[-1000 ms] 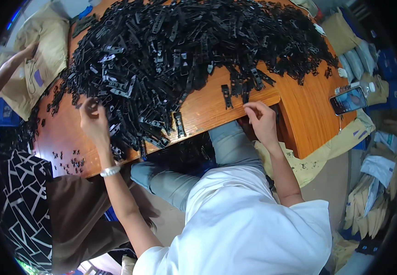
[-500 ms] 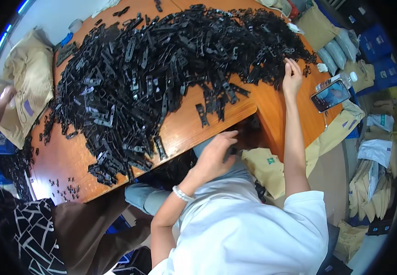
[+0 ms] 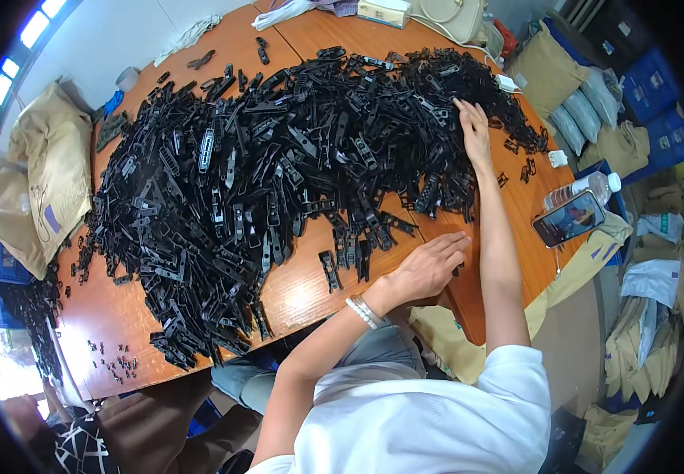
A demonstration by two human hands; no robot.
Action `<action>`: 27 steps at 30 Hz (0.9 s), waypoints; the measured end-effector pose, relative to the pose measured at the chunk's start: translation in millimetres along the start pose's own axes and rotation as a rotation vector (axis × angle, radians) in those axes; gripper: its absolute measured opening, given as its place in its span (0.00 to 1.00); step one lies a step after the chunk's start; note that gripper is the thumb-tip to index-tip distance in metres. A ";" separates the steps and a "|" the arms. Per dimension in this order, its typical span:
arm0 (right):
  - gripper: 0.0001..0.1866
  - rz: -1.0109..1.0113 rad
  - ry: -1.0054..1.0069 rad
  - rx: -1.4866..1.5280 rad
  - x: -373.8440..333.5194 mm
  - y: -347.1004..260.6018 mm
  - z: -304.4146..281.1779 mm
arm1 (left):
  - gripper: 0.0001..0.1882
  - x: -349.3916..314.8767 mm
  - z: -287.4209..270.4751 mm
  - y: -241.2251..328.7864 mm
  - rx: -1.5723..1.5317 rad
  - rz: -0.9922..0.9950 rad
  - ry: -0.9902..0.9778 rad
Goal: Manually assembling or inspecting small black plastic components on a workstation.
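A wide heap of black plastic clip-like pieces covers much of the orange-brown wooden table. My right hand reaches over the heap's right end, fingers stretched out, with nothing visible in it. There the pieces look smaller and finer. Near the table's front edge is my left hand, palm down and fingers bent together, a white bead bracelet at its wrist. A bit of black shows beneath its fingertips, mostly hidden. A few loose clips lie to the left of that hand.
A phone leans on a clear bottle at the right. Brown paper bags stand at the far left. Several tiny black pieces lie at the table's front left, beside another person. Blue crates stand beyond the right side.
My left hand has moved right and forward from above my lap to the table's edge. My right hand has shifted left onto the heap. The other person's raised hand at the left has dropped from sight.
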State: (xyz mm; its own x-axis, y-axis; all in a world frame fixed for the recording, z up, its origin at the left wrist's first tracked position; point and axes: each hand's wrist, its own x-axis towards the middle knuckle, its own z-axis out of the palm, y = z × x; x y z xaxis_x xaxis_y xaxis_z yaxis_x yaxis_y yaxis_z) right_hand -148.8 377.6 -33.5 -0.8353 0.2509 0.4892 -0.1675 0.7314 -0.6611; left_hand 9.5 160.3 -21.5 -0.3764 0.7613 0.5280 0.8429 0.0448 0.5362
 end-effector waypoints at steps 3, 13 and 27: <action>0.22 -0.016 -0.050 0.120 -3.5 -19.8 15.2 | 0.18 8.5 2.9 -8.8 0.032 0.049 -0.006; 0.25 0.086 -0.127 0.606 -16.8 -90.8 50.4 | 0.17 -11.2 -37.5 -22.7 0.149 -0.012 0.077; 0.20 0.121 0.026 0.672 -29.7 -120.9 91.8 | 0.15 -56.3 -60.9 -4.6 0.342 -0.072 0.070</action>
State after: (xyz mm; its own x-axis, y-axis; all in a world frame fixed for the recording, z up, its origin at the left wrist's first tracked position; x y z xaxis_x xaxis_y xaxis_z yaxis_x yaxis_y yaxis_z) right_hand -151.8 223.5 -20.4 -0.8572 0.3274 0.3975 -0.3694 0.1466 -0.9176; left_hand 3.4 77.9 -13.6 -0.4550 0.7023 0.5475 0.8888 0.3197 0.3284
